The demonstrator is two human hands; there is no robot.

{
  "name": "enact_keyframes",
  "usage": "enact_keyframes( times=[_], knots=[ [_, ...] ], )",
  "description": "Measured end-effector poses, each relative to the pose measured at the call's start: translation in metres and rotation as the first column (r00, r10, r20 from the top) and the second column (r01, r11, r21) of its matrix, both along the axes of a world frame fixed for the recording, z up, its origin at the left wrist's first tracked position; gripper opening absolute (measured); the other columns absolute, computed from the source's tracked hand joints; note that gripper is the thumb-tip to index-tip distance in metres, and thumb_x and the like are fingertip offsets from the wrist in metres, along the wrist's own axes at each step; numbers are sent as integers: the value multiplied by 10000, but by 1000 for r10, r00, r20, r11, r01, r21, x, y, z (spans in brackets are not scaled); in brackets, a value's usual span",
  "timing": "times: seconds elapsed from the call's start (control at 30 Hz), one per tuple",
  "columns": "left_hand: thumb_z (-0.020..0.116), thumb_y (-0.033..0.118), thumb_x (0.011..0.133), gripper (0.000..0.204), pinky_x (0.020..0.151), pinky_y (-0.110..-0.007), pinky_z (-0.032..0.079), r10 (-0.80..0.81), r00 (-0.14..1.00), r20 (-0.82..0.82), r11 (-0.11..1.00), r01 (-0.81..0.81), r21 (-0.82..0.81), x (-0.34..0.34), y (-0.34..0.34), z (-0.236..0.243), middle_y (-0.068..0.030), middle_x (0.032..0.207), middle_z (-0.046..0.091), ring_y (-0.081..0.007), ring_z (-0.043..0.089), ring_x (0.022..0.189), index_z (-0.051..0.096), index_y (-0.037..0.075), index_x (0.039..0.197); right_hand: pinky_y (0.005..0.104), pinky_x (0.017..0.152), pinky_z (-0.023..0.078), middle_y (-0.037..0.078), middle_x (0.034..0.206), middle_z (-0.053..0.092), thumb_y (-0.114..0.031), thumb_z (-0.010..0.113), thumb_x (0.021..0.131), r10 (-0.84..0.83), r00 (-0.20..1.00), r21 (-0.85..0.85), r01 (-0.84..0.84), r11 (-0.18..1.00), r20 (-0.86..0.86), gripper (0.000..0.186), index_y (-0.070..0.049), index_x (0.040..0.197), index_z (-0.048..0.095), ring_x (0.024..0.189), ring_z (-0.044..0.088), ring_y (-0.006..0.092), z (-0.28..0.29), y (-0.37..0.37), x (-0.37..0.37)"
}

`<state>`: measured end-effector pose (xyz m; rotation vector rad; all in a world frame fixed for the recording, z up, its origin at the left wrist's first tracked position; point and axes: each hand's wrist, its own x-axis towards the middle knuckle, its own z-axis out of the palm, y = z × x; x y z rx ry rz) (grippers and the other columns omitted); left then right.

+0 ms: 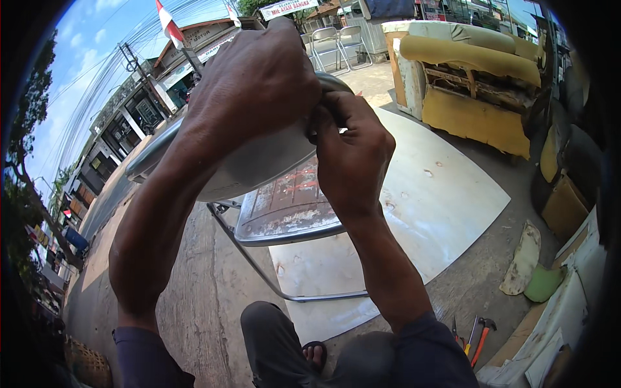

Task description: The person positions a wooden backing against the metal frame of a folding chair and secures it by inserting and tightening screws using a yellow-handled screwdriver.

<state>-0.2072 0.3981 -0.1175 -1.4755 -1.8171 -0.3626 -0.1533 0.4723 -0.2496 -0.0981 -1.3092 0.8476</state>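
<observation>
A folding chair with a bent metal tube frame (228, 233) stands in front of me. Its seat (284, 210) is worn and rusty, with brown and red patches. The grey backrest (259, 165) rises toward me, partly hidden by my arms. My left hand (259, 84) is closed at the upper right of the backrest, its back toward me and its fingertips hidden. Right beside it, my right hand (356, 149) pinches with thumb and curled fingers at the backrest's edge. A small dark spot shows between the two hands; what they grip there cannot be made out.
A pale sheet (440, 187) lies under the chair on the concrete. A torn sofa (479, 116) with yellow foam stands at back right. An orange-handled hammer (481, 341) and other tools lie at lower right, near foam scraps (522, 258). Folding chairs (336, 46) stand farther back.
</observation>
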Motion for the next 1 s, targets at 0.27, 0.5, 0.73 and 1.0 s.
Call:
enact_keyframes(
  times=[0.27, 0.5, 0.73, 1.0],
  knots=[
    [501, 192, 993, 204, 811, -518, 461, 110, 990, 86, 993, -107, -38, 3, 2, -3, -246, 909, 657, -429, 639, 886, 571, 6, 1041, 484, 749, 537, 204, 913, 686, -8, 658, 854, -88, 996, -33, 88, 996, -17, 51, -5, 904, 657, 855, 685, 406, 6, -6, -7],
    [494, 213, 1002, 202, 816, -515, 468, 134, 989, 61, 990, -131, -45, 1, 13, -2, -245, 914, 668, -434, 647, 884, 566, 29, 1045, 492, 722, 557, 215, 883, 670, -4, 593, 851, -196, 981, -39, 196, 980, 14, 47, -8, 898, 593, 833, 689, 427, 13, -7, 1],
    [449, 193, 1016, 194, 810, -541, 469, 62, 998, 7, 996, -61, -62, -62, 26, 6, -266, 957, 648, -465, 641, 953, 519, 46, 1122, 508, 762, 548, 240, 930, 662, -13, 594, 844, -132, 991, -60, 130, 990, -27, 109, 12, 950, 601, 861, 671, 447, 0, -2, -12],
    [404, 172, 1013, 189, 771, -498, 470, 41, 999, 0, 999, -41, -33, -68, 25, 3, -211, 908, 621, -386, 654, 844, 516, 48, 1101, 424, 703, 545, 205, 915, 675, -173, 708, 935, 4, 999, -90, 0, 996, 53, 213, 15, 1001, 634, 800, 697, 342, -73, 7, 49]
  ],
)
